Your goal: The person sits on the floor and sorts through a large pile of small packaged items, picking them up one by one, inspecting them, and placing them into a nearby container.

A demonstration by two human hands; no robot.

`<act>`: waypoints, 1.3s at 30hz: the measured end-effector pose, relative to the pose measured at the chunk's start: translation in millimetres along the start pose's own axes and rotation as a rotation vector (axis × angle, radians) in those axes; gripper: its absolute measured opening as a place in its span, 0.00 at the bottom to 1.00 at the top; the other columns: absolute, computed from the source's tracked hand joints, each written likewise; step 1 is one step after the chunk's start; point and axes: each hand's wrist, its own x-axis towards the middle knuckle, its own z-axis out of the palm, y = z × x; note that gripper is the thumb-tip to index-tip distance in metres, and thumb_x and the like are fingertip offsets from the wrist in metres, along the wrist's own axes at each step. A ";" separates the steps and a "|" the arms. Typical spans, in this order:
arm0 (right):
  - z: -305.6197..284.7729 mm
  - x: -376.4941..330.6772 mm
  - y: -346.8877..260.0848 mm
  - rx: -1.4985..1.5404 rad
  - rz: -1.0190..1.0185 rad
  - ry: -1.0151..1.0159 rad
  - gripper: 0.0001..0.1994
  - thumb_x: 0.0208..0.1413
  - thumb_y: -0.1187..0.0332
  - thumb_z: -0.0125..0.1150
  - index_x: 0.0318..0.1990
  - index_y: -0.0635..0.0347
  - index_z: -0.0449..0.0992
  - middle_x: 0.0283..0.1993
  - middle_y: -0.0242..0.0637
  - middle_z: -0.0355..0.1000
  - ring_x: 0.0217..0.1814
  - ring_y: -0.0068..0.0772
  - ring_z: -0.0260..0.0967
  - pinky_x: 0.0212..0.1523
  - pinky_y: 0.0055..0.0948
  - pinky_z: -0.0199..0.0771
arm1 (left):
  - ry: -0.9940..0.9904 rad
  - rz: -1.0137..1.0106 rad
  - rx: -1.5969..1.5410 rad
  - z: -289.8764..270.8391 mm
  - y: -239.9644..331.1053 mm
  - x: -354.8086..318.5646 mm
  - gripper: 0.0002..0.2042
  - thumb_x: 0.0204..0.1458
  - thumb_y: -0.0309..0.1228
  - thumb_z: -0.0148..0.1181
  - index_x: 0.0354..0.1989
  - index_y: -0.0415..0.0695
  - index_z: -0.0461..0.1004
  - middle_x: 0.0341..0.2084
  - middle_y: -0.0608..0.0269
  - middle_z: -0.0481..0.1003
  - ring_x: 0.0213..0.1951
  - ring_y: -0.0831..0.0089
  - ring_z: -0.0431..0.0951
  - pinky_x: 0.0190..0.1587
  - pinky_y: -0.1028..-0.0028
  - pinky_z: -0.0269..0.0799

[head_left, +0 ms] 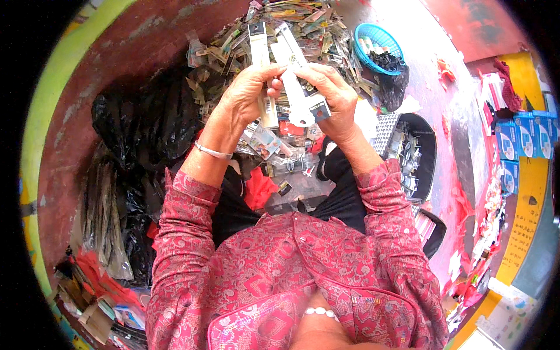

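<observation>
Head view shows two long white card strips point(290, 76) held up in front of the person, over the lap, fanned a little so they cross near the hands. The left hand point(248, 96) is closed around the left strip, thumb in front and fingers behind. The right hand point(332, 96) pinches the lower part of the other strip, where a small dark piece sits beside a round cut-out. I think the work now is to bring the strips together evenly. For this it is good to keep both grips near the lower ends, slide the edges until they meet, and press lightly so the card does not bend.

Counting: two strips in the hands, and one thin bracelet point(213, 152) on the left wrist. Past the hands lies one big pile of small packets point(280, 29) on the red floor; they are too many to count. To the right stands one blue basket point(379, 44), and nearer one black tray point(429, 151) with small packed items. On the left lie black plastic bags point(146, 122), at least two. Four blue boxes point(516, 137), maybe more, stand at the far right.
</observation>
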 end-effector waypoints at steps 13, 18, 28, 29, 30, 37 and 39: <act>-3.6 8.4 -3.9 -0.131 -0.030 0.057 0.13 0.28 0.73 0.62 0.29 0.52 0.75 0.24 0.32 0.62 0.27 0.32 0.61 0.24 0.26 0.62 | -0.044 -0.067 0.164 9.8 -9.7 -7.6 0.10 0.50 0.34 0.52 0.27 0.39 0.69 0.16 0.69 0.67 0.16 0.86 0.63 0.16 0.88 0.55; -13.3 10.6 20.1 -0.170 0.225 0.182 0.09 0.36 0.71 0.65 0.28 0.59 0.75 0.25 0.32 0.62 0.29 0.25 0.60 0.29 0.21 0.60 | 0.129 -0.077 0.516 15.6 -5.1 -9.9 0.14 0.52 0.39 0.48 0.24 0.40 0.69 0.15 0.70 0.67 0.16 0.85 0.63 0.17 0.85 0.56; -2.9 -5.1 29.9 0.629 0.992 -0.095 0.09 0.39 0.69 0.62 0.27 0.66 0.75 0.24 0.32 0.72 0.24 0.18 0.66 0.27 0.20 0.67 | 0.014 0.131 0.562 19.6 -16.9 -2.5 0.17 0.54 0.37 0.44 0.41 0.34 0.68 0.33 0.60 0.72 0.34 0.74 0.72 0.42 0.74 0.67; -1.3 -5.9 27.6 0.648 0.986 -0.098 0.08 0.40 0.69 0.62 0.27 0.66 0.75 0.24 0.32 0.72 0.24 0.18 0.66 0.27 0.20 0.67 | 0.010 0.079 0.672 21.4 -15.7 -5.3 0.16 0.54 0.37 0.43 0.40 0.36 0.69 0.33 0.61 0.72 0.35 0.75 0.71 0.43 0.74 0.67; -2.3 -3.6 20.9 0.662 1.021 -0.115 0.08 0.40 0.70 0.61 0.27 0.65 0.75 0.24 0.31 0.71 0.25 0.18 0.66 0.28 0.20 0.67 | -0.011 0.066 0.685 20.9 -17.1 -6.7 0.15 0.54 0.39 0.43 0.39 0.39 0.69 0.32 0.66 0.71 0.34 0.79 0.70 0.40 0.74 0.65; -4.4 -1.3 15.1 0.691 1.054 -0.201 0.08 0.45 0.66 0.60 0.25 0.61 0.72 0.18 0.26 0.66 0.15 0.12 0.58 0.15 0.13 0.59 | 0.004 0.062 0.622 21.8 -25.1 -8.7 0.14 0.53 0.37 0.46 0.41 0.41 0.68 0.30 0.69 0.71 0.32 0.81 0.68 0.35 0.78 0.63; -6.3 -4.0 24.4 0.781 1.046 -0.258 0.09 0.47 0.65 0.58 0.26 0.61 0.72 0.19 0.27 0.66 0.15 0.13 0.59 0.15 0.13 0.61 | -0.017 0.047 0.609 18.1 -24.5 -6.3 0.13 0.53 0.36 0.46 0.41 0.41 0.68 0.30 0.69 0.71 0.31 0.81 0.69 0.35 0.78 0.64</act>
